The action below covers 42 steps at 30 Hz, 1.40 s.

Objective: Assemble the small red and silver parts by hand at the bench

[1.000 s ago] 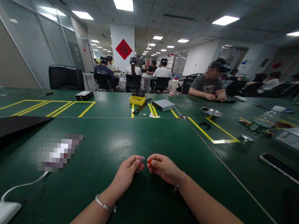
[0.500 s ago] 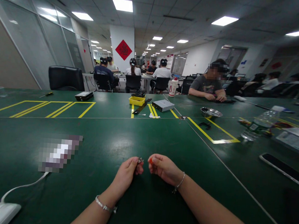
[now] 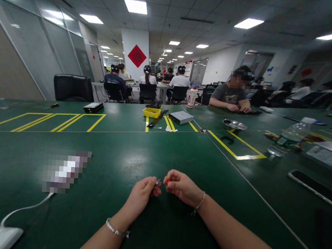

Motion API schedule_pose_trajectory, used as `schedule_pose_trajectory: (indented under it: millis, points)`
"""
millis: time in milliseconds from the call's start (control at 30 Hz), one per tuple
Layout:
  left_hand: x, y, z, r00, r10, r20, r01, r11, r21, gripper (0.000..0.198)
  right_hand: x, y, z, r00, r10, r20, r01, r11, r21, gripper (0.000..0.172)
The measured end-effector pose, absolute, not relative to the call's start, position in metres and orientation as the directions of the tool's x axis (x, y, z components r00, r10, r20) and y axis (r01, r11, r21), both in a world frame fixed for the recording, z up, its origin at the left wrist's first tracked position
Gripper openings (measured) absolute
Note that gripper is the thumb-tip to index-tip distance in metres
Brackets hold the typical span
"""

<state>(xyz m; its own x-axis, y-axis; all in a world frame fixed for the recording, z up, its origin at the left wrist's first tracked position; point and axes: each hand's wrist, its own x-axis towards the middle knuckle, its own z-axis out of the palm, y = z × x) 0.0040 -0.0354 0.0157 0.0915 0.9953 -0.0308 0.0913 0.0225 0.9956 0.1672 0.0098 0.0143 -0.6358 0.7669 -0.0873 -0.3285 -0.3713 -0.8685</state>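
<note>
Between the thumb and fingers of my left hand [image 3: 143,193] is a small silvery metal piece [image 3: 158,182], too small to name more closely. My right hand [image 3: 181,188] pinches a small orange piece [image 3: 167,182], mostly covered by the fingertips. Both hands are held close together over the green table [image 3: 106,219], with a narrow gap between the fingertips. The two pieces face each other across that gap. A bracelet circles each wrist.
A blurred-out device [image 3: 67,172] with a white cable lies left. A dark phone [image 3: 316,188] and a water bottle [image 3: 290,138] are right. Farther back are a yellow tray [image 3: 151,112], a grey box [image 3: 180,117] and a metal bowl [image 3: 234,125]. A person [image 3: 231,93] sits across the table.
My left hand has shifted slightly right and down, bringing the metal piece nearer the orange one. My right fingers have changed their pinch a little, showing more of the orange piece.
</note>
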Motion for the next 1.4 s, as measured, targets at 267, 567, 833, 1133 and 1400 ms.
schedule_pose_trajectory:
  millis: [267,567,833,1133,1400]
  points:
    - [0.0032,-0.0351,0.0179,0.111,0.994,-0.021,0.055,0.015,0.998,0.018,0.1669,0.011,0.0105,-0.613,0.783,-0.11,-0.326,-0.377,-0.867,0.015]
    - [0.0054,-0.0356,0.0202,0.102,0.994,-0.038,-0.037,0.042,0.998,0.015,0.168,0.0104,0.0111,-0.621,0.778,-0.096,-0.341,-0.378,-0.861,0.017]
    - [0.0048,-0.0357,0.0176,0.09,0.996,-0.001,-0.063,0.006,0.998,0.015,0.1678,0.0113,0.01,-0.621,0.775,-0.119,-0.32,-0.388,-0.864,0.019]
    - [0.0031,-0.0354,0.0156,0.065,0.998,0.027,0.029,-0.029,0.999,0.014,0.1679,0.0098,0.0121,-0.624,0.77,-0.13,-0.279,-0.376,-0.884,0.017]
    - [0.0026,-0.035,0.0143,0.045,0.998,0.04,0.082,-0.043,0.996,0.021,0.1686,0.0101,0.0102,-0.641,0.757,-0.131,-0.271,-0.382,-0.883,0.017]
